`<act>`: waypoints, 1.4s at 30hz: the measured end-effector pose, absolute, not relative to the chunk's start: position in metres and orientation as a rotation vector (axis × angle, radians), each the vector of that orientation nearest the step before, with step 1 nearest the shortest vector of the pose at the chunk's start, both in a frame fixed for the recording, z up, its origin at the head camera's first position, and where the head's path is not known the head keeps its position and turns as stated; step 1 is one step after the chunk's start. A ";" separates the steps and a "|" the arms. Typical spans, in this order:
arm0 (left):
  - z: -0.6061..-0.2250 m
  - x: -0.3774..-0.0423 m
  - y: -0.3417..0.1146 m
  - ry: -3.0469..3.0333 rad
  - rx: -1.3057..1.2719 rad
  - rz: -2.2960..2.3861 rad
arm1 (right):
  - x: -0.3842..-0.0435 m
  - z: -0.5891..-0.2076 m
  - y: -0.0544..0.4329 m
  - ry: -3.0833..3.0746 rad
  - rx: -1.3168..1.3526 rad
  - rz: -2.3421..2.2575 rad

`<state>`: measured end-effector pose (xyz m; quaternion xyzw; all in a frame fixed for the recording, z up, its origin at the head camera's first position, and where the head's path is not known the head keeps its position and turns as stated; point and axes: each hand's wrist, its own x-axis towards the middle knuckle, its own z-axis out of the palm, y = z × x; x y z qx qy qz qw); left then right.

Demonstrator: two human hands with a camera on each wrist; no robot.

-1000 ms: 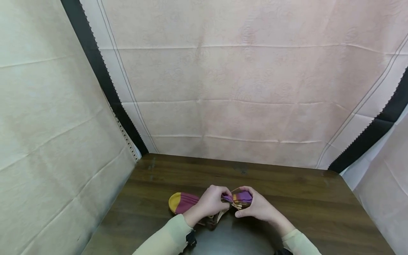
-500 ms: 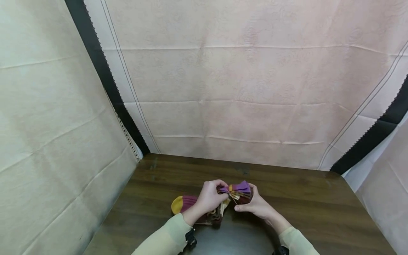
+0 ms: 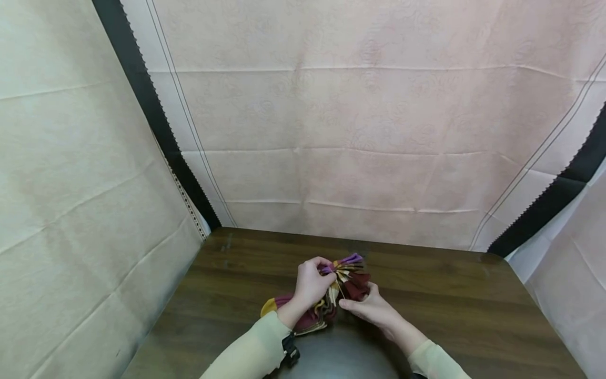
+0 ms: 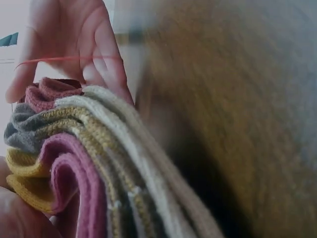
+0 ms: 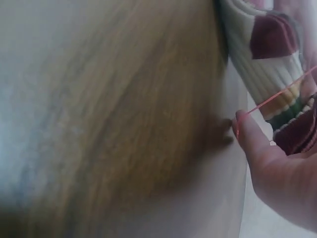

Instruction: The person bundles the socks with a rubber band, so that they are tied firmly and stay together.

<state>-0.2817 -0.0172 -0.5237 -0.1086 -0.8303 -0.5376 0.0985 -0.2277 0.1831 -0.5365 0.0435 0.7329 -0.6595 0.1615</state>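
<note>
A bundle of several ribbed socks [image 3: 356, 286] in maroon, purple, mustard, grey and cream is gathered at its middle. My left hand [image 3: 310, 282] grips that gathered part, and in the left wrist view its fingers show beside the folded socks [image 4: 74, 168]. My right hand [image 3: 374, 310] is at the bundle's right end, thumb spread from the fingers. A thin reddish rubber band [image 4: 67, 59] is stretched across the thumb and fingers of this hand. In the right wrist view the band [image 5: 277, 94] runs from the thumb tip past a cream sock with a maroon patch [image 5: 274, 37].
The bundle is held over a brown wood-grain table [image 3: 265, 252], whose near part has a dark grey area [image 3: 347, 352]. Pale fabric walls [image 3: 360, 131] with black edge strips stand behind and at both sides. A black wrist strap [image 3: 290, 350] sits at the left sleeve.
The sock bundle has tilted, its purple end moving up and away. My right hand has moved down and slightly left, widening the stretched rubber band. The left hand still grips the bundle.
</note>
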 end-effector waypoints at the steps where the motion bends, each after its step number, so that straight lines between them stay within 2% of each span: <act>1: -0.524 -0.282 -0.017 -2.457 -0.318 -1.574 | -0.226 -0.535 0.183 2.054 0.144 -1.907; 8: -0.527 -0.285 -0.014 -2.476 -0.320 -1.539 | -0.210 -0.525 0.190 2.120 0.118 -1.707; 17: -0.528 -0.282 -0.012 -2.502 -0.340 -1.555 | -0.204 -0.523 0.201 2.405 -0.277 -1.329; 23: -0.529 -0.276 -0.007 -2.539 -0.368 -1.537 | -0.206 -0.527 0.205 2.278 -0.367 -1.529; 33: -0.529 -0.273 -0.002 -2.648 -0.429 -1.437 | -0.209 -0.533 0.208 1.995 -0.179 -2.064; 38: -0.530 -0.274 0.000 -2.665 -0.435 -1.443 | -0.208 -0.537 0.213 2.209 -0.235 -1.940; 42: -0.531 -0.278 -0.001 -2.643 -0.415 -1.437 | -0.205 -0.535 0.219 2.542 -0.456 -1.666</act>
